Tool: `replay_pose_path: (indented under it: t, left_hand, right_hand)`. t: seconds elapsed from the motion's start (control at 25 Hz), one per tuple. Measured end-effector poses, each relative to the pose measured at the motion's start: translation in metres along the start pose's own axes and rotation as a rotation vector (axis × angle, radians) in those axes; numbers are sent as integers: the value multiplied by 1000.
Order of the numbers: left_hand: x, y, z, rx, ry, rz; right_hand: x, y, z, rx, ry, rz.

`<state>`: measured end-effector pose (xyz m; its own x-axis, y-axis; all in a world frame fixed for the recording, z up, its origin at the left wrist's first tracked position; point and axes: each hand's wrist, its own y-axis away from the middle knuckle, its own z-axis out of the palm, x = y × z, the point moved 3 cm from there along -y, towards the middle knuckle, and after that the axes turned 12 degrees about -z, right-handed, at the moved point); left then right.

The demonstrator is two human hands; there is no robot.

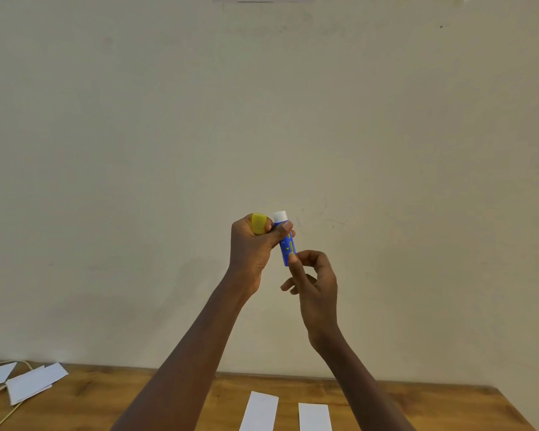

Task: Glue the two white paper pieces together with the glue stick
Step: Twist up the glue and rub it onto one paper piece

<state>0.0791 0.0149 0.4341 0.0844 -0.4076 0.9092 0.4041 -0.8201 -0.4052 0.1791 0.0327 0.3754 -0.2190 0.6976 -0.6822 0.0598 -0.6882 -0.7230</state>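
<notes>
Left hand grips the uncapped glue stick and yellow cap; right hand pinches its base, which it should twist sparingly to raise little glue

Wooden table, beige wall, spare paper stack, pale cable
</notes>
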Motion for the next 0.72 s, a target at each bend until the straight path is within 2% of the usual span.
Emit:
replay_pose_path:
  t: [0.08,0.16,0.32,0.36,0.48,0.56,0.64,0.72]
  left_hand:
    - [1,1,1,-4,15,6]
    - [2,2,1,-3,34,11]
    - [-2,3,0,-17,34,15]
    - [-3,4,0,-14,27,21]
    - [-2,4,2,-5,33,42]
    - [-1,3,3,-1,30,57]
    - [0,2,3,-9,36,49]
    - [2,2,2,-8,26,57]
  right_hand:
    - [-2,0,0,11,106,-92]
    - [-3,-1,0,0,171,-102]
    - [0,-1,0,-102,-157,161]
    - [1,0,0,-114,-161,174]
    - [1,1,1,-46,48,36]
    - [-1,0,2,-58,-3,58]
    - [-1,-1,2,-129,-149,176]
    - [-3,-2,1,-139,-128,170]
